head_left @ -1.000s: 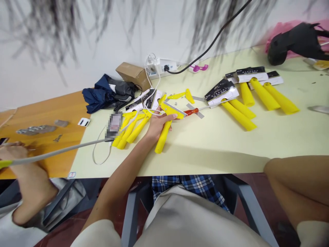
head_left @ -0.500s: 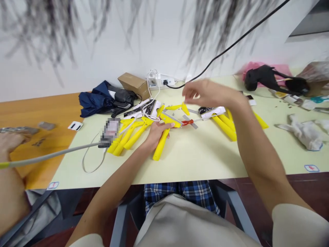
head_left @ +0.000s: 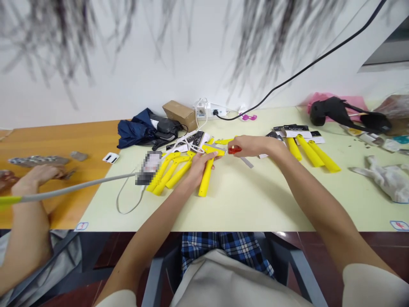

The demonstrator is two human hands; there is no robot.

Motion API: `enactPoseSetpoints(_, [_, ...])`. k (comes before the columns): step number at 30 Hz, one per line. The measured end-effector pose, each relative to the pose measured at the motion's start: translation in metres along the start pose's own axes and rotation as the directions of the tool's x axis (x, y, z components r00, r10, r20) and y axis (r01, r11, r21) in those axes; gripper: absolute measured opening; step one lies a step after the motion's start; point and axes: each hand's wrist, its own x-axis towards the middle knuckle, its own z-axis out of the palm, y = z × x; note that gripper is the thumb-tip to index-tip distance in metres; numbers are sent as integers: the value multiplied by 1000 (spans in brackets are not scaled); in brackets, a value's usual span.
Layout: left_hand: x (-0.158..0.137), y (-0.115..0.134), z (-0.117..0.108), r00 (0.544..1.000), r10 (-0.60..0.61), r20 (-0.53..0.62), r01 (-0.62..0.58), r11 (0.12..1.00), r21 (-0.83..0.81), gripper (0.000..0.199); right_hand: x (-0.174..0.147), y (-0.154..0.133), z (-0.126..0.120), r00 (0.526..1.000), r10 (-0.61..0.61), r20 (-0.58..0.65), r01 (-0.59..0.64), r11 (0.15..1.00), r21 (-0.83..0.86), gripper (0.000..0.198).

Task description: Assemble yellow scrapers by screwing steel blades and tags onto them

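Note:
My left hand (head_left: 198,165) is wrapped around a yellow T-shaped scraper (head_left: 206,179) near the joint of its handle and head. In my right hand (head_left: 251,146), closed just to the right of that head, is a screwdriver with a red handle (head_left: 235,149); its tip is too small to make out. A loose flat metal blade (head_left: 247,162) lies under my right hand. Behind the held scraper, another yellow piece (head_left: 223,141) rests on the table. Several more yellow scrapers (head_left: 175,175) lie beside my left hand.
Yellow handles with black-and-white cards (head_left: 311,152) lie to the right. A partly blurred-out device (head_left: 148,167) with a grey cable sits at left. Behind are a cardboard box (head_left: 180,113), a dark blue cloth (head_left: 136,128) and a power strip (head_left: 220,111). Another person's hand (head_left: 41,174) is at far left.
My right hand has come down from above the table and closed on the red screwdriver, which lay loose before. My left hand still holds the scraper. The camera view has shifted slightly.

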Motion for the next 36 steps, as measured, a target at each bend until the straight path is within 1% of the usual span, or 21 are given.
enactPoseSetpoints(3, [-1, 2, 0, 999, -22, 30, 23, 999, -28, 53, -17, 6, -15, 985, -84, -151, 80, 996, -37, 21])
enactPoseSetpoints(5, [-2, 2, 1, 999, -22, 39, 23, 999, -35, 54, -31, 4, -24, 952, -149, -268, 142, 989, -44, 25])
enactPoseSetpoints(7, [-3, 2, 2, 999, -19, 50, 20, 999, -33, 57, -44, -5, -30, 904, -198, -378, 195, 980, -46, 29])
enactPoseSetpoints(9, [-4, 2, 3, 996, -25, 87, 27, 999, -26, 58, -53, -17, -32, 842, -243, -481, 241, 968, -66, 29])
enactPoseSetpoints(11, [-6, 1, 4, 990, -31, 137, 33, 999, -11, 60, -53, -28, -30, 779, -268, -567, 266, 960, -89, 26])
enactPoseSetpoints(13, [-8, 2, 4, 981, -25, 194, 23, 1000, 9, 63, -46, -34, -25, 734, -278, -619, 272, 956, -107, 19])
enactPoseSetpoints(15, [-10, 5, 4, 965, -21, 260, 15, 1000, 25, 66, -37, -35, -20, 724, -319, -612, 297, 944, -141, 11])
enactPoseSetpoints(16, [-11, 7, 3, 955, -26, 294, 18, 999, 30, 67, -33, -34, -18, 730, -351, -587, 319, 934, -161, 13])
enactPoseSetpoints(18, [-13, 12, -1, 933, -54, 357, 42, 998, 41, 64, -28, -33, -14, 752, -413, -513, 373, 909, -186, 30])
enactPoseSetpoints(20, [-14, 17, -5, 913, -91, 398, 78, 996, 48, 60, -29, -35, -12, 774, -451, -445, 417, 891, -176, 45])
enactPoseSetpoints(22, [-14, 21, -10, 895, -114, 431, 107, 993, 42, 59, -32, -40, -11, 793, -476, -380, 450, 878, -162, 52])
enactPoseSetpoints(23, [-15, 22, -12, 888, -117, 445, 115, 993, 33, 59, -34, -43, -10, 798, -487, -355, 462, 873, -157, 53])
enactPoseSetpoints(25, [-16, 25, -13, 873, -116, 474, 122, 992, 20, 61, -36, -48, -10, 798, -507, -325, 489, 861, -142, 49])
enactPoseSetpoints(27, [-17, 28, -13, 854, -128, 504, 130, 991, 32, 60, -36, -51, -10, 792, -518, -324, 510, 852, -115, 41])
enactPoseSetpoints(30, [-19, 33, -12, 810, -167, 563, 149, 986, 78, 52, -34, -53, -10, 792, -512, -333, 523, 850, -66, 31])
enactPoseSetpoints(32, [-20, 36, -12, 784, -171, 597, 148, 985, 88, 50, -33, -53, -11, 794, -511, -328, 528, 848, -43, 25])
enactPoseSetpoints(36, [-22, 40, -15, 733, -174, 657, 128, 985, 118, 53, -37, -53, -14, 802, -525, -284, 551, 834, 16, 20])
